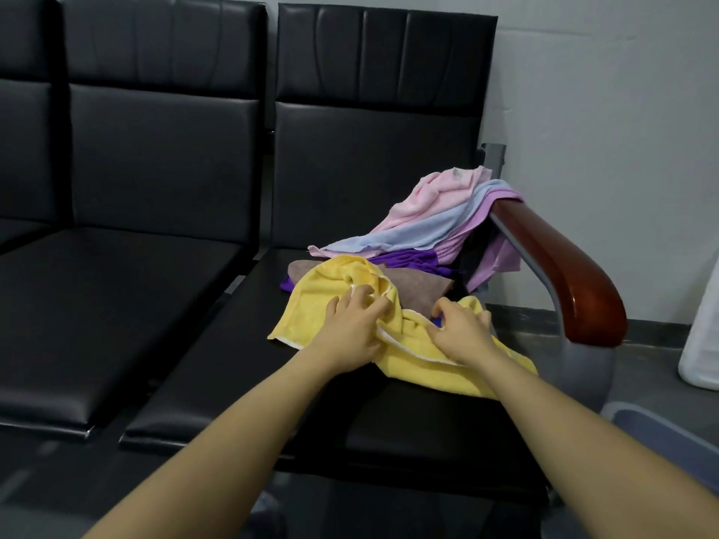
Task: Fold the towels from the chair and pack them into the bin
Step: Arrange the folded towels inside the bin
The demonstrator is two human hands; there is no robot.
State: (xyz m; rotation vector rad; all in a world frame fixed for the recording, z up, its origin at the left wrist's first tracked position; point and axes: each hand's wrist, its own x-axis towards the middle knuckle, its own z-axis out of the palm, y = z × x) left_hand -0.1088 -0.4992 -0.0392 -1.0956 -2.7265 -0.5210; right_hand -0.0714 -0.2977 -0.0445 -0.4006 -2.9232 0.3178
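left seat (116,289) clear; armrest (560,266) blocks right.

Waiting area of a public or institutional building, not a home. A row of linked black padded seats (186,289) with matching upholstered backrests (373,56) runs along a plain white wall (607,110); the units share one frame. The end seat carries a polished reddish wooden armrest (560,266) on a grey metal support (587,367). The floor (525,317) is dark and hard. Loose coloured towels (432,227) lie heaped on the end seat.
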